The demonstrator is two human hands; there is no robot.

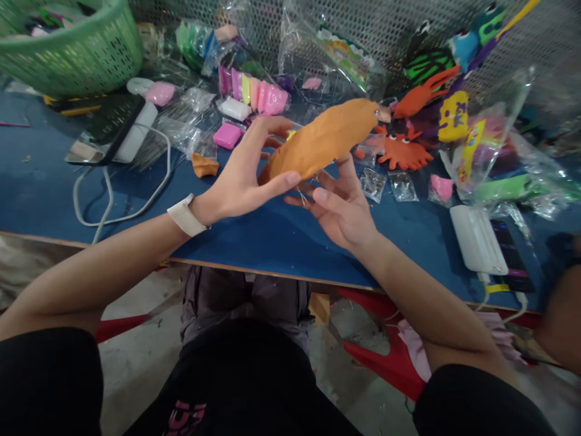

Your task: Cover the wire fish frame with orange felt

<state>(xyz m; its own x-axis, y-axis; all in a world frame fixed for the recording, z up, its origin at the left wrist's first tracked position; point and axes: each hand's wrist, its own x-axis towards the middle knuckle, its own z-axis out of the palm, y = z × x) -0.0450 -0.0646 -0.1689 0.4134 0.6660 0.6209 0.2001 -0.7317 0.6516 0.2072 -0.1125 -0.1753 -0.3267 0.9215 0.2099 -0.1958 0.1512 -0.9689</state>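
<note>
A long, flattened piece of orange-brown modelling clay (324, 136) is held up over the blue table, tilted with its right end higher. My left hand (245, 166) grips its lower left end, thumb in front and fingers behind. Below the clay is my right hand (342, 209), palm up, its fingers apart and loosely curled. Its index finger reaches the clay's underside, while the thumb stands free. Something thin and pale shows near these fingertips, too small to make out. A smaller torn lump of the same clay (204, 165) lies left of my left hand.
Behind are colourful clay packs (254, 91), a pink block (227, 135) and an orange clay crab (405, 148). A green basket (95, 54), tablet-like device (106, 130) and looped white cable (169, 160) occupy the left. A power bank (479, 239) and phone (512, 257) lie right.
</note>
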